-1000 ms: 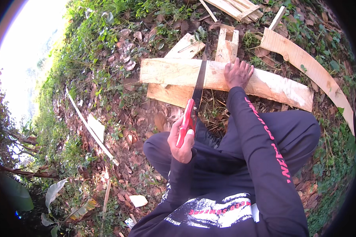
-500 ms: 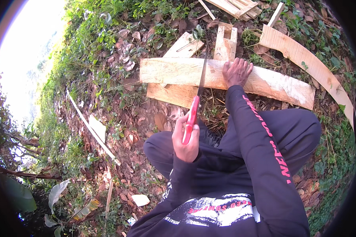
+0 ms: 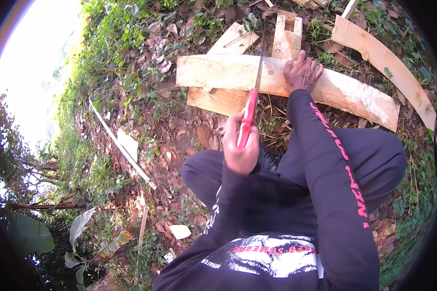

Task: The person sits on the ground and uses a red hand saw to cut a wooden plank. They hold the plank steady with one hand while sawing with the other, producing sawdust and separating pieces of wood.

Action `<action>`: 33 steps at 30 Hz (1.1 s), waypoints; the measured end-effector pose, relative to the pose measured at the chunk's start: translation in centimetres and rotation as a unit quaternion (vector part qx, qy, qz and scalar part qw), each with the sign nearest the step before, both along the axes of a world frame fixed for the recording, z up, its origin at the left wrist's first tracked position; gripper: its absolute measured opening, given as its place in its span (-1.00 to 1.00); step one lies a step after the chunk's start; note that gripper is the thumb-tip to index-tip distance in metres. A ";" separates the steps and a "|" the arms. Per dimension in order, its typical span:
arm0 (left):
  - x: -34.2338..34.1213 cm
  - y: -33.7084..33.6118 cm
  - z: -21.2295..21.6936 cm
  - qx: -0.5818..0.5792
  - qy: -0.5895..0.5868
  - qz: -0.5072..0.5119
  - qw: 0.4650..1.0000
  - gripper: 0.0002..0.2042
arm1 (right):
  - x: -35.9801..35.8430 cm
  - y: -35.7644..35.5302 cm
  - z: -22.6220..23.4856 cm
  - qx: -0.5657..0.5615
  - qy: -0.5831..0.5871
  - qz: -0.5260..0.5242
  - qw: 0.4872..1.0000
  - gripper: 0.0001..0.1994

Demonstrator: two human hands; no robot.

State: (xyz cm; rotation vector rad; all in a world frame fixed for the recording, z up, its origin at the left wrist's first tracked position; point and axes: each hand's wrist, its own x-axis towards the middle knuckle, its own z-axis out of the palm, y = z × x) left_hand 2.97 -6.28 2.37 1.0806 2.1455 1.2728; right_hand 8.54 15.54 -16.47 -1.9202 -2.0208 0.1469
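Observation:
My left hand (image 3: 240, 149) is closed around the red handle of a hand saw (image 3: 249, 115). The thin dark blade points away from me and lies across a long, pale wooden board (image 3: 218, 70), left of its middle. Pressed on that board, just right of the blade, is my right hand (image 3: 303, 73), fingers spread and stretched out. Whether the blade has cut into the wood cannot be made out. Under the board lie a second plank (image 3: 216, 100) and a slotted wooden piece (image 3: 234, 40). A block with a square opening (image 3: 287, 39) touches its far edge.
A curved slab of wood (image 3: 383, 60) lies at the far right. To the left are a long thin stick (image 3: 121, 148) and a pale flat offcut (image 3: 127, 144). Another pale scrap (image 3: 180, 232) sits near my left side. Dry leaves and low plants cover the ground around my folded legs.
My left hand has pushed the saw away from me, bringing its handle up close to the board's near edge. My right hand stays on the board. The whole view has shifted slightly.

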 end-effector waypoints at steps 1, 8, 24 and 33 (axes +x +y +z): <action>-0.7 1.3 -1.9 0.043 0.106 -0.008 0.993 -0.73 | -0.6 0.0 0.0 0.005 0.005 0.009 1.000 -0.40; 1.8 -7.3 5.4 -0.096 -0.121 0.014 0.988 -0.61 | -0.8 1.1 -1.4 -0.002 -0.017 0.001 1.000 -0.35; -0.2 -5.0 4.2 -0.077 -0.135 0.037 0.987 -0.66 | -1.2 1.4 -3.3 0.018 -0.029 -0.012 0.999 -0.34; -0.3 -3.5 2.4 -0.075 -0.200 0.036 0.976 -0.66 | 0.0 1.2 -3.6 0.008 0.002 -0.016 1.000 -0.35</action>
